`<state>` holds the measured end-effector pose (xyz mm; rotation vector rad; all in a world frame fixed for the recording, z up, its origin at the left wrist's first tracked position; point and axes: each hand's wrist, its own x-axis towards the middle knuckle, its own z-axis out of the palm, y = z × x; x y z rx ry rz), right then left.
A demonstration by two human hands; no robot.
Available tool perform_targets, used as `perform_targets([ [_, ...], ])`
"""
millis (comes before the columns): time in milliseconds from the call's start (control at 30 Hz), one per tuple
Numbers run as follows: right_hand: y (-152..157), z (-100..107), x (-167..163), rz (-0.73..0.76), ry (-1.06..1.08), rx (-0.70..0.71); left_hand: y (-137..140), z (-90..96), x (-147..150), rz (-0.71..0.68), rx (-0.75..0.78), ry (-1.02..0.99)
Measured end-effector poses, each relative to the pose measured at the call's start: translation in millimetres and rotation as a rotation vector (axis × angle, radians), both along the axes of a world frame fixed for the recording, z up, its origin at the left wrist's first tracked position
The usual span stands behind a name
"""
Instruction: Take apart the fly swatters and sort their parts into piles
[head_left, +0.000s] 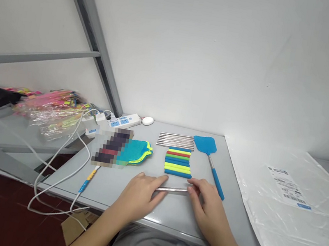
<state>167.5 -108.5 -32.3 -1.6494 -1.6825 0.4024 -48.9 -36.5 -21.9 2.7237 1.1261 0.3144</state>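
Note:
A thin silver metal rod (172,189) spans the gap between my two hands, close to the table's front edge. My left hand (143,194) is curled about its left end, with the thumb below and the index finger stretched above. At the right end, my right hand (206,200) holds the rod by its curled thumb and fingers. Just beyond the fingertips lies a row of coloured foam-like tubes (178,162) in blue, yellow, green and red. Several more metal rods (175,141) lie side by side behind them. A blue flyswatter (205,145) rests to the right, its handle pointing toward me.
Teal mesh swatter heads (134,153) lie left, beside a pixelated patch. A power strip (124,121), a white oval object (147,121) and loose cables (65,165) are at the left. White plastic packaging (289,217) covers the right side. Bagged colourful items (57,110) sit far left.

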Motion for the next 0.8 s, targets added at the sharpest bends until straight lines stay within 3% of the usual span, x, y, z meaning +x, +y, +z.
perform_targets([
  [200, 3, -9, 0, -0.21, -0.304, -0.036, -1, -3.0, -1, 0.05, 0.04, 0.02],
  [800, 6, -13, -7, -0.098, -0.514, -0.09, 0, -4.3, -1, 0.122, 0.087, 0.069],
])
